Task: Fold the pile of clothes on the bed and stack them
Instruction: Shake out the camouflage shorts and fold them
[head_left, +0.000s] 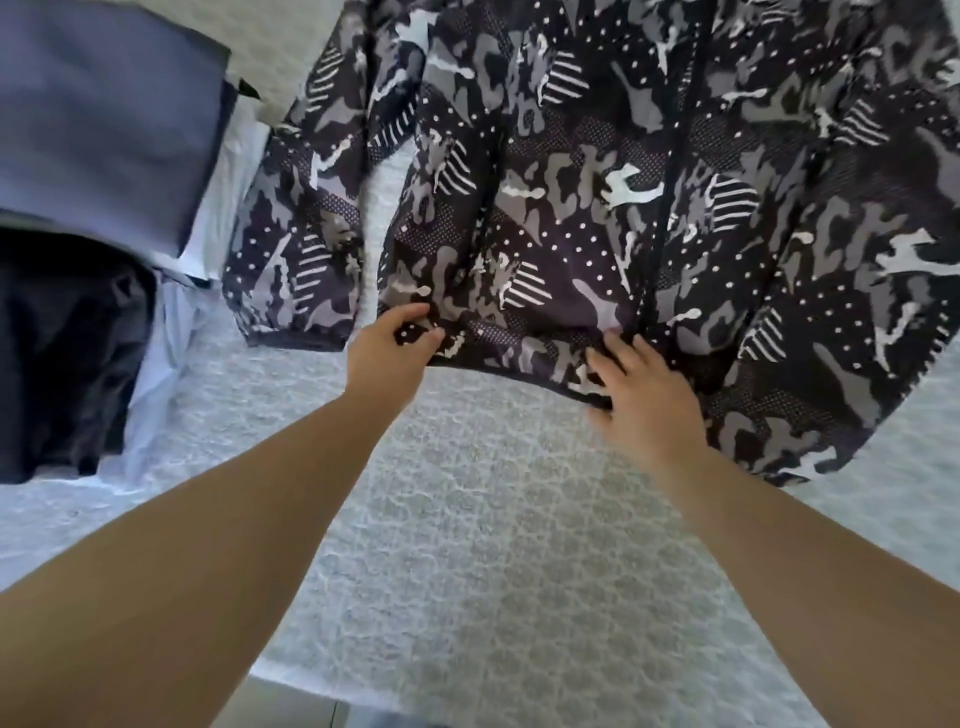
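Now the black, grey and white camouflage-print jacket (597, 182) is lying flat on the pale textured bedspread (467, 519), its length running from bottom hem toward the frame's top, while the left hand (387, 348) is pinching the hem and the right hand (636, 395) is pressing it with spread fingers.

The camouflage jacket (597, 171) runs off the top and right edges — its collar and right sleeve are out of view. At the left edge the folded blue garment (98, 119) and the dark garment (67, 353) below it are cut off. The left hand's (387, 348) fingertips are tucked under the hem — hidden.
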